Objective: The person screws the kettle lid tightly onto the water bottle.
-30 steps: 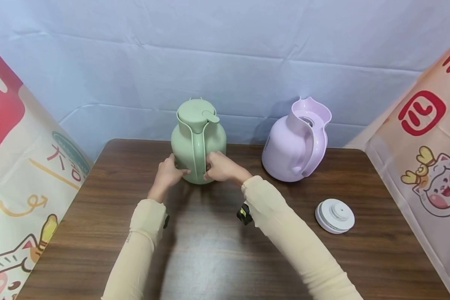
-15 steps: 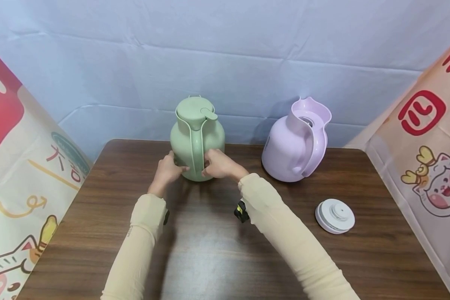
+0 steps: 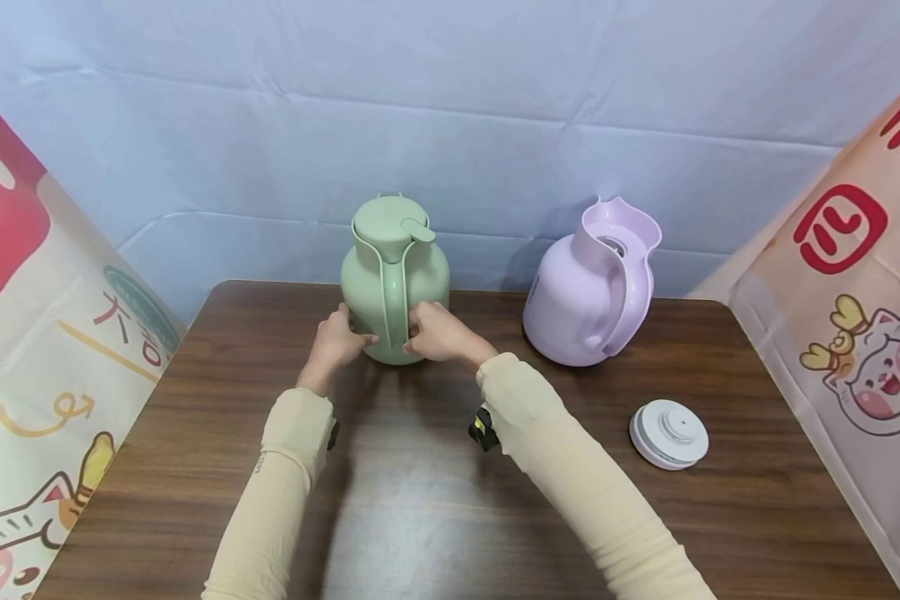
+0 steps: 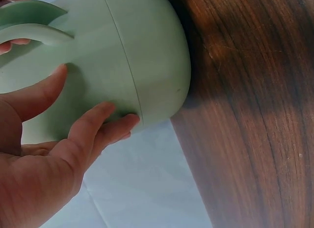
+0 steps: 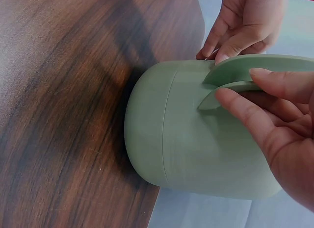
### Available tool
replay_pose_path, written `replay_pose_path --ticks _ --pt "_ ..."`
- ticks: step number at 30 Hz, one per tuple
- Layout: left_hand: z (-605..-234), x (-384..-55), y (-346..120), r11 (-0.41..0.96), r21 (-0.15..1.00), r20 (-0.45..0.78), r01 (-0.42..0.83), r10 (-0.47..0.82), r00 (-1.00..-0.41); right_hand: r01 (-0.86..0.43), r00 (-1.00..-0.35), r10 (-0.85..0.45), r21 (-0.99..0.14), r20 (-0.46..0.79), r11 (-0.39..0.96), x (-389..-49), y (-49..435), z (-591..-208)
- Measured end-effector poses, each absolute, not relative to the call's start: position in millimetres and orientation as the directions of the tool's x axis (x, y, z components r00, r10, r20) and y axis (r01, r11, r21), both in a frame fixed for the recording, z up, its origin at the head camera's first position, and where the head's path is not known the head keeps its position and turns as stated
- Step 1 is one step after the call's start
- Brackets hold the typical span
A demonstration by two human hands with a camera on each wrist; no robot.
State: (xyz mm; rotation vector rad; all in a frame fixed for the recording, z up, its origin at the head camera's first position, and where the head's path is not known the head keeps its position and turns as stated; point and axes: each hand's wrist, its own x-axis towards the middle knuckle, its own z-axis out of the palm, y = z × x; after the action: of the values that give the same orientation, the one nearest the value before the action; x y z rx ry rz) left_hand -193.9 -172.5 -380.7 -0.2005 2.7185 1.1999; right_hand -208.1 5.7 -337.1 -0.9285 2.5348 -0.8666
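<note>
A green thermos jug (image 3: pixel 363 283) stands upright at the table's back edge, its lid (image 3: pixel 390 218) on and its handle (image 3: pixel 395 300) facing me. My left hand (image 3: pixel 335 342) lies against the left of its body, and in the left wrist view the fingers (image 4: pixel 88 125) rest on the side with the thumb apart from them. My right hand (image 3: pixel 442 332) holds the lower handle; in the right wrist view its thumb and fingers are at the handle (image 5: pixel 230 71), some fingertips hidden behind it. To the right stands a lilac thermos jug (image 3: pixel 570 292) with its top uncovered.
A round white stopper (image 3: pixel 669 433) lies on the brown wooden table (image 3: pixel 420 500), right of my right forearm. A pale cloth (image 3: pixel 450 125) hangs right behind the table, and printed cloths flank it on both sides.
The green jug has shifted very slightly left and back, both hands moving with it. Over the last half second the hands and jug stay nearly still; the lilac jug and stopper stay put.
</note>
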Motion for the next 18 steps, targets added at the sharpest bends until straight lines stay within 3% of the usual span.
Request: replay_pose_path --ticks 18 --pt "-381.8 -188.7 -172.4 0.671 0.717 -0.207 -0.187 -0.052 -0.977 -0.441 -0.81 -0.584 -0.612 -0.044 0.657 -200.7 4.7 -341.8"
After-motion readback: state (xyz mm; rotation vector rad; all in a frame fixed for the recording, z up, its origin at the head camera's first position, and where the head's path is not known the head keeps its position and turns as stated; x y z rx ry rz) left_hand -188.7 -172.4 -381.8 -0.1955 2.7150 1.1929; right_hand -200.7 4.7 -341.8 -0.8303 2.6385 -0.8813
